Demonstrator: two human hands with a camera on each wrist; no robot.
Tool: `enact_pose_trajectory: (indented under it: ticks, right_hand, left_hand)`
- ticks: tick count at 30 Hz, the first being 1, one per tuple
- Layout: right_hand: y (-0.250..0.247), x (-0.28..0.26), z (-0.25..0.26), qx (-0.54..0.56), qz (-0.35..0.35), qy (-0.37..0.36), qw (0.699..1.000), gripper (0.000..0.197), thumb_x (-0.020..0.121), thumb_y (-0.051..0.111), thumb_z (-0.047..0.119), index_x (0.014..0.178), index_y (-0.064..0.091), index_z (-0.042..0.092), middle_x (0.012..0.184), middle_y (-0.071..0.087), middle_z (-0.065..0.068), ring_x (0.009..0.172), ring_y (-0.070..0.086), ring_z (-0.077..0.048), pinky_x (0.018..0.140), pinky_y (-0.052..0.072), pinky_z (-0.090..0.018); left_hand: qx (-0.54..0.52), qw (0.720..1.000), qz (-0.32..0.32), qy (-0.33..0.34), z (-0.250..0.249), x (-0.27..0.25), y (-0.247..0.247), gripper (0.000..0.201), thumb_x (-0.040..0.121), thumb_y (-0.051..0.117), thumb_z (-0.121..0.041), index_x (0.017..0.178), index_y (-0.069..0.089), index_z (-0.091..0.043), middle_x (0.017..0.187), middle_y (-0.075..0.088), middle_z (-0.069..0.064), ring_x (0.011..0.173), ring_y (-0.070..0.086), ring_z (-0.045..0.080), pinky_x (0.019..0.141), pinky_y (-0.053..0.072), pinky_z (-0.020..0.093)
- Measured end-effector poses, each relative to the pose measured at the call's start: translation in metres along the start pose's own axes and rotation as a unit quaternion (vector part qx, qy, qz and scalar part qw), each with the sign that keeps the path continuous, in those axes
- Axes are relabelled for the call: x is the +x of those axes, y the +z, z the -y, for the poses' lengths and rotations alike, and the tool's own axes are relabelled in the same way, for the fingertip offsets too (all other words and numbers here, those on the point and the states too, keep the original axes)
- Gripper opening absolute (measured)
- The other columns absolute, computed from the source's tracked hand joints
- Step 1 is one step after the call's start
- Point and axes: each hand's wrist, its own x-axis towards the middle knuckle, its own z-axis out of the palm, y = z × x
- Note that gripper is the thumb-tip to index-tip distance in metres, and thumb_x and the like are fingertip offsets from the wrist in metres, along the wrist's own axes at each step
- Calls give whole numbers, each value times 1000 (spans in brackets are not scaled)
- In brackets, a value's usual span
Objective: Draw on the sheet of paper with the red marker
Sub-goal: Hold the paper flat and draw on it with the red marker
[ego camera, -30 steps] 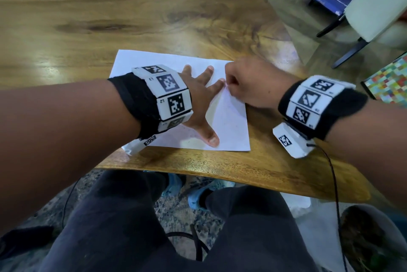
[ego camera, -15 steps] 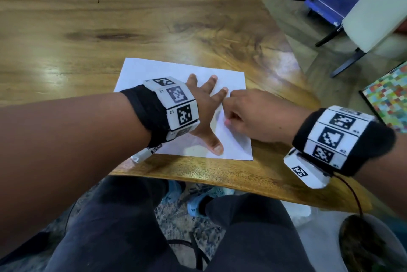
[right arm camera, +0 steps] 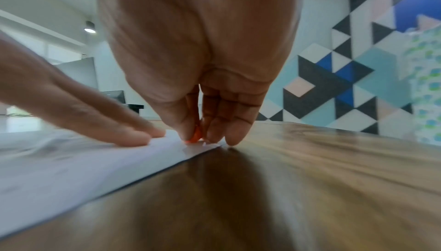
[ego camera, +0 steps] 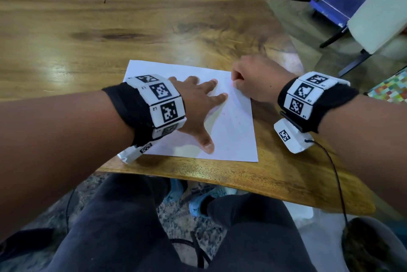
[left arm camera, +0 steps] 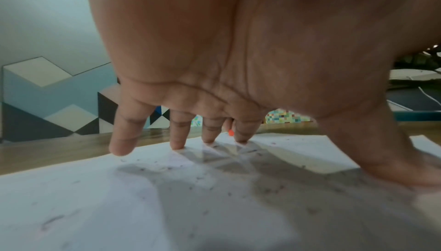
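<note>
A white sheet of paper point(ego camera: 233, 135) lies near the front edge of the wooden table point(ego camera: 154, 29). My left hand point(ego camera: 198, 104) lies flat on the sheet with fingers spread, fingertips point(left arm camera: 123, 147) pressing it down. My right hand point(ego camera: 255, 80) sits at the sheet's far right edge, fingers curled round the red marker point(right arm camera: 196, 135), whose tip touches the paper point(right arm camera: 71, 161). Only a small red bit of the marker point(left arm camera: 230, 132) shows between the fingers; in the head view the hand hides it. Faint marks show on the sheet.
The table's curved front edge point(ego camera: 242, 183) runs just below the sheet, with my legs under it. A white chair point(ego camera: 374, 18) and a blue box stand on the floor at the right. A cable point(ego camera: 337, 183) hangs from my right wristband.
My right hand has moved away from me, from the sheet's middle right up to its far right edge. The left hand stays flat on the paper.
</note>
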Motion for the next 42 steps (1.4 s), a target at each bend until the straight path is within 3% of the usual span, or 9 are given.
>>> enact_pose_trajectory:
  ticks: [6, 10, 14, 21, 24, 29, 34, 38, 42]
  right_hand:
    - [11, -71, 32, -10, 38, -105, 994, 10, 98, 47, 30, 89, 48, 26, 93, 46, 8, 85, 51, -18, 74, 47, -38]
    - [20, -101, 50, -21, 63, -190, 980, 17, 100, 42, 38, 87, 47, 28, 90, 47, 7, 77, 51, -19, 66, 51, -44]
    - [12, -75, 43, 1, 47, -122, 991, 15, 96, 48, 32, 82, 43, 27, 81, 41, 11, 77, 47, -17, 70, 49, -41]
    - [4, -12, 11, 2, 1, -1, 1000, 12, 91, 52, 23, 80, 50, 27, 89, 55, 3, 89, 57, -24, 71, 43, -34]
    - [5, -28, 22, -15, 8, -36, 999, 10, 93, 51, 24, 83, 51, 24, 90, 53, 2, 88, 54, -23, 71, 43, -35]
    - [10, -64, 49, -2, 47, -98, 994, 14, 94, 51, 31, 83, 53, 23, 78, 41, 11, 78, 48, -18, 70, 48, -38]
    - [1, -14, 25, -17, 7, -41, 999, 10, 93, 51, 21, 83, 54, 20, 91, 62, -3, 84, 58, -25, 73, 50, -38]
    - [-1, 10, 7, -18, 1, -5, 1000, 12, 90, 52, 22, 78, 52, 25, 86, 61, 0, 86, 59, -26, 72, 50, -37]
    - [1, -15, 4, -6, 11, -25, 1000, 9, 90, 55, 23, 81, 56, 22, 85, 58, 2, 83, 57, -23, 72, 50, -39]
  left_hand:
    - [1, 1000, 10, -9, -1, 0, 0, 135, 55, 62, -93, 158, -10, -42, 168, -15, -7, 153, 5, 33, 112, 24, 68]
    - [4, 1000, 15, -11, -2, -1, -1, 134, 57, 62, -92, 157, -13, -42, 167, -18, -8, 153, 3, 33, 112, 26, 66]
    - [1, 1000, 16, -10, -2, -1, -1, 135, 58, 63, -90, 158, -12, -40, 167, -18, -8, 153, 3, 33, 111, 26, 66]
    - [5, 1000, -3, -19, -1, -1, 0, 143, 57, 63, -92, 160, -11, -27, 168, -15, -11, 154, 4, 28, 111, 28, 63]
    - [0, 1000, -2, -19, -1, -1, 1, 144, 56, 63, -92, 160, -10, -26, 168, -15, -11, 154, 4, 28, 112, 27, 64]
    - [-6, 1000, 1, -14, 0, 1, 1, 146, 53, 63, -93, 160, -11, -27, 167, -16, -10, 154, 2, 29, 113, 25, 64]
    - [0, 1000, -1, -17, -2, 0, 1, 143, 55, 65, -91, 160, -9, -27, 168, -13, -10, 153, 5, 30, 112, 27, 66]
    - [12, 1000, 4, -14, -5, -1, -5, 138, 59, 68, -87, 159, -10, -33, 169, -10, -4, 151, 9, 34, 109, 30, 62]
    - [35, 999, 8, -19, -11, 0, -9, 139, 58, 70, -86, 160, -7, -32, 167, 2, 3, 146, 20, 36, 101, 38, 53]
